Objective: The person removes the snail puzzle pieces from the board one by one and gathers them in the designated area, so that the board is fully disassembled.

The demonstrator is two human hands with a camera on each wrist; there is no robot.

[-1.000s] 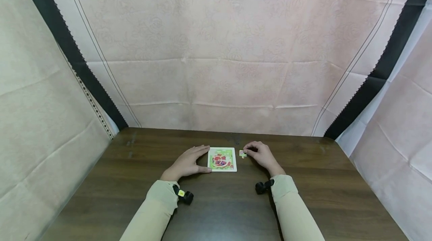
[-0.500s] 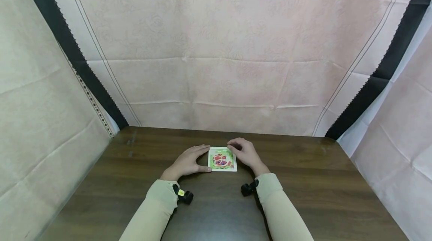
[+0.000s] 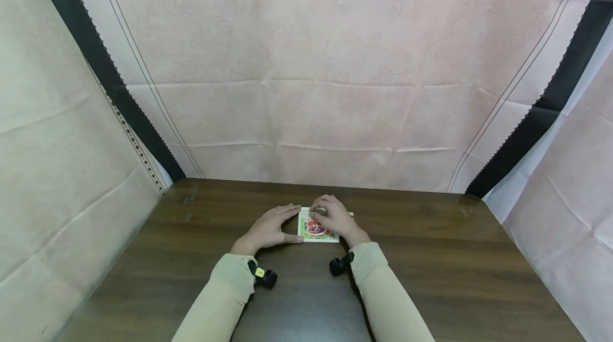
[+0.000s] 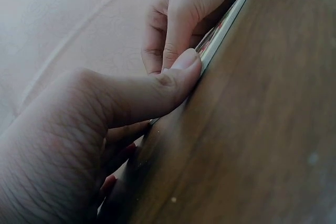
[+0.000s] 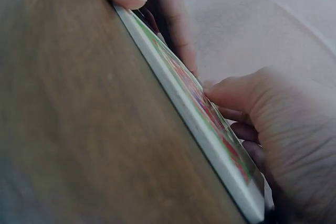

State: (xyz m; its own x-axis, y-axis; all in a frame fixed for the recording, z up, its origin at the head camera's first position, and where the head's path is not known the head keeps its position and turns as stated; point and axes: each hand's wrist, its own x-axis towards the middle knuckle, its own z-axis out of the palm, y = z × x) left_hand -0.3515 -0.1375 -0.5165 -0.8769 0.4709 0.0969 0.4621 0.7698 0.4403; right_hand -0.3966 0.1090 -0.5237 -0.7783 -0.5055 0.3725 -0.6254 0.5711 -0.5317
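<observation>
A small square jigsaw puzzle [image 3: 317, 236] with a white frame and a red-and-green picture lies flat on the table. My left hand [image 3: 266, 229] holds its left side, thumb at the near corner and fingers at the far one. Over the puzzle's upper part is my right hand [image 3: 335, 219], its fingers bent and the thumb tip down at the picture in the right wrist view. Whether it pinches a piece is hidden. A bit of a loose puzzle piece [image 3: 351, 214] shows just beyond the right hand.
The brown wooden table [image 3: 431, 267] stretches around both arms. Pale cloth [image 3: 306, 65] hangs behind and at both sides, with dark bands at the corners. A small black camera [image 3: 337, 266] sits at the right wrist, and another black camera [image 3: 269, 279] at the left.
My right hand has moved left from the loose puzzle piece, which it was touching beside the frame, to over the puzzle's upper part. The left hand stays at the puzzle's left side.
</observation>
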